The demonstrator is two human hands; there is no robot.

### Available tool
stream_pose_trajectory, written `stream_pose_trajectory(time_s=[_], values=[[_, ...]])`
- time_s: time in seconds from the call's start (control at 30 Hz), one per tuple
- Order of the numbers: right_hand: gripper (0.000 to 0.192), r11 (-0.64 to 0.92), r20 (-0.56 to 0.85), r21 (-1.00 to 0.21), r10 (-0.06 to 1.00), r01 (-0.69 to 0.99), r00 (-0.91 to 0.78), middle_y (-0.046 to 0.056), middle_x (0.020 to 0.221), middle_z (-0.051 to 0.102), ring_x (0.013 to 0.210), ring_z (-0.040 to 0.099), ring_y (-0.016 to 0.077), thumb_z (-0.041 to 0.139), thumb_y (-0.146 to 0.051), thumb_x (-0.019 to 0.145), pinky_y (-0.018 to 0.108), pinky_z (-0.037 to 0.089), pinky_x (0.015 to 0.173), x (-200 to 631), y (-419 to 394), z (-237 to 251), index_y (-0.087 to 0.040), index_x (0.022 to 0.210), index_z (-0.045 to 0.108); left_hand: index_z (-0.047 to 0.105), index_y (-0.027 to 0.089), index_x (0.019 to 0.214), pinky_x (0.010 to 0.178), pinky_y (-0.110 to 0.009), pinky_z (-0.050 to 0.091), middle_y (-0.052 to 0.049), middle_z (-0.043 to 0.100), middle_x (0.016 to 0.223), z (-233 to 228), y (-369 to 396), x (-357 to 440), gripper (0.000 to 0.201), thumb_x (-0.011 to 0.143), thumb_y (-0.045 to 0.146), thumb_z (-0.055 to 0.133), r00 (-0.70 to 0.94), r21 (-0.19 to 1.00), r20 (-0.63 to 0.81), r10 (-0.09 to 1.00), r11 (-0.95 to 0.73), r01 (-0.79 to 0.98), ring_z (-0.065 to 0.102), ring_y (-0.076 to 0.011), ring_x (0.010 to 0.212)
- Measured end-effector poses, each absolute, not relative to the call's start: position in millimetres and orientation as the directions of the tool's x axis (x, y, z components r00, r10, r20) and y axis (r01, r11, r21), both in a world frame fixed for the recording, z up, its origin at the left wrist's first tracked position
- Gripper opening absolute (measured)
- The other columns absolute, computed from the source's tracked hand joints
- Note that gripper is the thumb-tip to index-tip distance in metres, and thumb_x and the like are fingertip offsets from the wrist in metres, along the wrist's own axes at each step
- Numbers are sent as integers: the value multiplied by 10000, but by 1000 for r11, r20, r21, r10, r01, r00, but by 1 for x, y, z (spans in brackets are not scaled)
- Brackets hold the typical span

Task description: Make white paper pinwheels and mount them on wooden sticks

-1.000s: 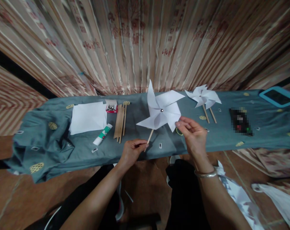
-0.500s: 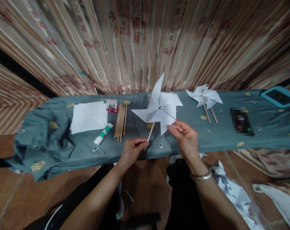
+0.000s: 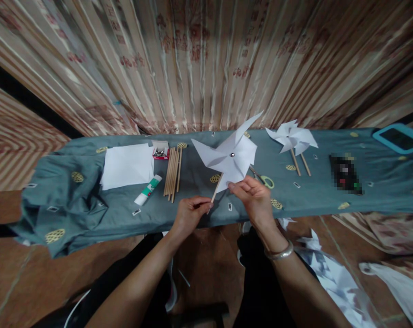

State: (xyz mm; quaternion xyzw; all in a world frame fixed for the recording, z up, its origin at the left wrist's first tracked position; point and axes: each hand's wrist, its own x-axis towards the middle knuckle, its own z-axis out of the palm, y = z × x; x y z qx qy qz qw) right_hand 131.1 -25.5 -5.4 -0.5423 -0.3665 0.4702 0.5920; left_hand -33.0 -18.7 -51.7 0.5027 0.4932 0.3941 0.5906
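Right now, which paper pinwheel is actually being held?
The larger pinwheel at centre: left hand grips its stick, right hand touches a blade. The smaller pinwheels lie on the cloth.

Head view — down, forward, close.

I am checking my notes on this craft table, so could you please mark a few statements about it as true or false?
1. The left hand holds the stick of the white paper pinwheel. True.
2. The right hand grips the scissors. False: its fingers touch a lower blade of the pinwheel; the scissors lie on the cloth.
3. The bundle of wooden sticks lies between the glue tube and the held pinwheel. True.
4. The finished pinwheels lie on the white paper sheets. False: they lie far right of them, on the cloth.
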Motion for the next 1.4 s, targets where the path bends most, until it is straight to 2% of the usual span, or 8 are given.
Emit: stream_pose_trajectory(time_s=[0.47,0.63,0.73,0.9,1.1,1.2,1.4], values=[[239,-49,-104,-979,955,-199,276,-29,637,706,580,609,112,830,-342,596,242,470,590,127,-25,-10,-208,695,659,770,181,702,556,-227,407,7,638,556,-54,-20,-33,109,645,266,732,207,983,-183,961,181,30,527,-114,544],[274,-32,-81,-985,954,-171,287,-9,687,736,627,651,136,839,-377,588,266,510,629,130,-25,-12,-207,743,689,767,177,692,549,-224,404,15,627,537,-54,-18,-33,108,633,262,735,191,982,-188,963,189,12,522,-108,531],[307,-4,-46,-993,931,-116,361,-5,662,733,627,667,144,833,-391,596,272,526,630,139,-23,-11,-208,810,712,767,176,687,541,-222,397,16,624,526,-54,-17,-35,117,624,272,739,171,981,-189,967,192,1,515,-104,521],[290,82,93,-996,870,44,484,14,659,725,640,680,153,796,-404,661,311,554,689,165,-17,-10,-190,844,725,769,177,685,546,-221,397,14,631,531,-55,-17,-37,130,616,286,747,173,981,-189,967,193,-11,518,-101,521],[384,210,261,-965,775,155,576,65,914,759,852,703,194,796,-376,663,380,543,850,192,-7,-22,-188,986,707,768,175,694,552,-224,404,8,636,535,-57,-21,-36,135,616,283,749,221,975,-217,951,223,-6,522,-106,525],[411,224,274,-962,774,158,571,70,946,757,887,701,200,796,-365,658,392,537,873,196,-3,-26,-194,1020,699,771,174,703,546,-224,400,1,640,540,-57,-22,-36,138,625,286,749,257,973,-226,940,229,18,525,-111,531],[393,200,220,-975,780,100,585,6,782,737,724,676,150,809,-336,622,322,539,756,195,-1,-26,-205,977,703,772,172,715,561,-224,408,-2,641,551,-55,-23,-37,137,642,284,737,272,971,-237,933,236,37,532,-112,543]])
